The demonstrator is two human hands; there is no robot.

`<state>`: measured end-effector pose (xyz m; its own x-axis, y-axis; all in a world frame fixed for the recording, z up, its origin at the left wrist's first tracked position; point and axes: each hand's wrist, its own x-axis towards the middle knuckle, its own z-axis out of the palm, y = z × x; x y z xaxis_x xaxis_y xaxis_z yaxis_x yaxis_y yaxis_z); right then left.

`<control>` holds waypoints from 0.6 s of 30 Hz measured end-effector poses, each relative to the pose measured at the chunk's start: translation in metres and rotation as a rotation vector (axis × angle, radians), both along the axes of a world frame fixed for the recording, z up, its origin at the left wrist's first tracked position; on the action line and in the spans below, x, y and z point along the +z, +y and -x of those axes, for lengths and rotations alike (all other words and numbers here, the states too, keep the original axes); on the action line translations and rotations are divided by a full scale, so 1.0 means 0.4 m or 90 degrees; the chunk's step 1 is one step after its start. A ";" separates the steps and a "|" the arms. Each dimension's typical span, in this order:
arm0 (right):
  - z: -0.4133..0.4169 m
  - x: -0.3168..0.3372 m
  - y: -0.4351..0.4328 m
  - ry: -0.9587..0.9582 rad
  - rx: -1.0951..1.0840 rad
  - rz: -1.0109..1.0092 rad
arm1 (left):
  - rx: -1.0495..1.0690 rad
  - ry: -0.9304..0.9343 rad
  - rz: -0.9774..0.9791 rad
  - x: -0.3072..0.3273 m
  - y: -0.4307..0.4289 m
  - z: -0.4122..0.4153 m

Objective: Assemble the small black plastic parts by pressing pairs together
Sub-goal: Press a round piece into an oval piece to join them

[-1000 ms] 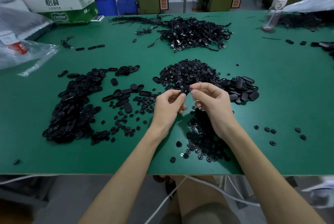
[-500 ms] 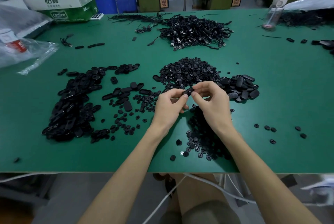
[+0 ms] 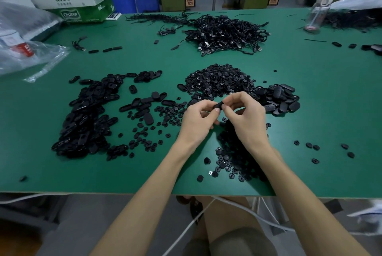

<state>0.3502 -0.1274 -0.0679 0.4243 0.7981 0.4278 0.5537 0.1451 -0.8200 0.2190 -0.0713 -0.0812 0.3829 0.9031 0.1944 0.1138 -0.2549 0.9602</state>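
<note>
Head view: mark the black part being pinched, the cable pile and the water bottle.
black part (image 3: 218, 105): head view, its exposed middle.
cable pile (image 3: 225, 32): head view, middle of the tangle.
water bottle (image 3: 315, 17): head view, clear body.

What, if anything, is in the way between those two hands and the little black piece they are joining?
Nothing visible. The left hand and the right hand both pinch the small black part directly, fingertips on it, holding it over the green table.
</note>
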 end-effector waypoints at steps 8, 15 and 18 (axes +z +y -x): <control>-0.003 -0.007 -0.004 -0.057 -0.011 -0.040 | 0.013 0.008 0.000 0.003 -0.004 0.000; 0.002 -0.009 -0.001 -0.142 0.015 -0.071 | 0.058 0.010 0.021 0.004 -0.002 0.000; 0.006 -0.010 0.000 -0.165 0.034 -0.073 | 0.089 -0.004 0.041 0.003 0.004 0.000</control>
<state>0.3480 -0.1273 -0.0717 0.2477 0.7568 0.6049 0.7323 0.2626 -0.6284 0.2189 -0.0697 -0.0799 0.2516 0.9583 0.1359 0.1371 -0.1743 0.9751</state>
